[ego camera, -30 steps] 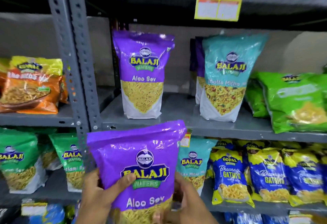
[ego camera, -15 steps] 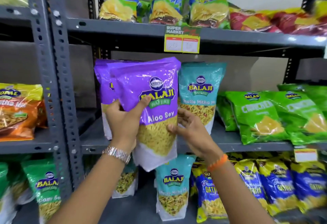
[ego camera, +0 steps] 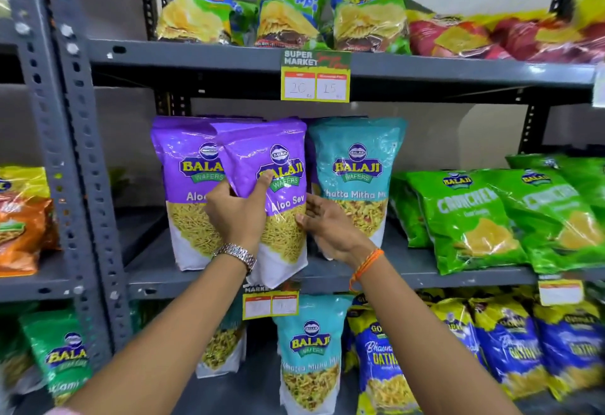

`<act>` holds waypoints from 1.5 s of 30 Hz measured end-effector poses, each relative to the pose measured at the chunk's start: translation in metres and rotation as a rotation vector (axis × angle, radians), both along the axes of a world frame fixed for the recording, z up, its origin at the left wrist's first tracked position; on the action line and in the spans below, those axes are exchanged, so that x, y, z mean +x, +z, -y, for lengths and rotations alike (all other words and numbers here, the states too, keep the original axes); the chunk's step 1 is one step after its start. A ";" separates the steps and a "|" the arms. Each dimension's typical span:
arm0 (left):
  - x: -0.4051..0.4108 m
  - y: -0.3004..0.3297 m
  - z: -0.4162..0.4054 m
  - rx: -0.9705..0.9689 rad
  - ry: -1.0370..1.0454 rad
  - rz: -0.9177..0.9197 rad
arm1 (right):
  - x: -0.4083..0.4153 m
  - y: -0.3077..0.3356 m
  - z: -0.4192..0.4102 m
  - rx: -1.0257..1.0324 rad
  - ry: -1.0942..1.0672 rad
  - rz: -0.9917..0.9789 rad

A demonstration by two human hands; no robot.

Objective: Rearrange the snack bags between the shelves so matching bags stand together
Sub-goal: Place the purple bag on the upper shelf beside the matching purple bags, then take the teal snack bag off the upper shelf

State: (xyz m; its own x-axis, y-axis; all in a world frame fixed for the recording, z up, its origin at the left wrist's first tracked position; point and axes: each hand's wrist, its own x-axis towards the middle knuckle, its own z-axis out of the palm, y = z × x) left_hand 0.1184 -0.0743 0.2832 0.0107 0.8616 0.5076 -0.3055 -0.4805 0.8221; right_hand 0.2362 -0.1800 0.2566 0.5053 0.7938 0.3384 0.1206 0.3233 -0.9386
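My left hand [ego camera: 239, 211] grips a purple Aloo Sev bag [ego camera: 278, 165] by its left edge, thumb across the front. The bag stands tilted at the front lip of the middle shelf [ego camera: 458, 278], overlapping a second purple Aloo Sev bag [ego camera: 186, 159] standing behind it to the left. My right hand [ego camera: 330, 228] touches the held bag's lower right edge with the fingers spread. A teal Khatta Mitha bag [ego camera: 357, 165] stands just right of it, partly behind my right hand. Another teal Khatta Mitha bag [ego camera: 311, 349] stands on the shelf below.
Green Crunchex bags [ego camera: 465, 218] lean on the middle shelf's right. Chip bags [ego camera: 196, 5] fill the top shelf. Blue-yellow Gathiya bags [ego camera: 510, 342] and green Balaji bags [ego camera: 62, 355] stand below. Orange bags [ego camera: 19, 218] sit on the left rack past the grey upright post [ego camera: 82, 159].
Both hands lifted the purple Aloo Sev bag from below the middle shelf up to it, then moved it back toward the other purple bag. Its bottom now meets the shelf edge.
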 end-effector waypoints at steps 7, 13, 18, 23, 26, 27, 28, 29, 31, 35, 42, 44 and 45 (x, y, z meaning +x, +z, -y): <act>0.010 -0.001 -0.007 0.086 0.049 0.005 | -0.002 -0.011 -0.007 -0.008 -0.042 -0.034; -0.014 -0.010 0.010 0.131 -0.013 0.202 | -0.009 -0.027 0.014 -0.071 -0.151 0.031; -0.025 -0.028 0.057 0.239 -0.035 0.296 | 0.008 -0.031 0.075 0.055 -0.348 0.033; 0.021 -0.033 0.095 0.240 -0.423 -0.002 | 0.054 -0.020 0.111 0.230 -0.669 0.049; 0.051 -0.043 0.104 0.225 -0.489 -0.316 | 0.082 -0.016 0.108 0.149 -0.650 0.052; 0.057 -0.045 0.105 0.207 -0.492 -0.410 | 0.087 -0.014 0.104 0.114 -0.603 0.036; 0.065 -0.049 0.105 0.188 -0.492 -0.486 | 0.093 -0.013 0.101 0.075 -0.541 0.032; 0.072 -0.052 0.104 0.167 -0.493 -0.548 | 0.099 -0.013 0.098 0.038 -0.474 0.035; 0.083 -0.058 0.099 0.125 -0.498 -0.621 | 0.107 -0.013 0.092 0.010 -0.356 0.020; 0.096 -0.065 0.090 0.040 -0.491 -0.623 | 0.113 -0.007 0.082 0.032 -0.241 -0.036; 0.099 -0.070 0.087 0.021 -0.397 -0.572 | 0.121 -0.007 0.085 0.074 -0.248 -0.046; 0.099 -0.070 0.089 0.030 -0.403 -0.566 | 0.120 -0.008 0.091 0.089 -0.261 -0.053; 0.099 -0.070 0.091 0.036 -0.400 -0.563 | 0.119 -0.009 0.094 0.093 -0.271 -0.056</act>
State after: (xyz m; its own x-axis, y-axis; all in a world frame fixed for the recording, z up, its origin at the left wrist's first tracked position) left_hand 0.2175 -0.1655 0.2130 0.5944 0.7191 0.3600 0.0032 -0.4497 0.8932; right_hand 0.3551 -0.2740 0.2481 0.7148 0.5939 0.3694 0.1635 0.3717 -0.9139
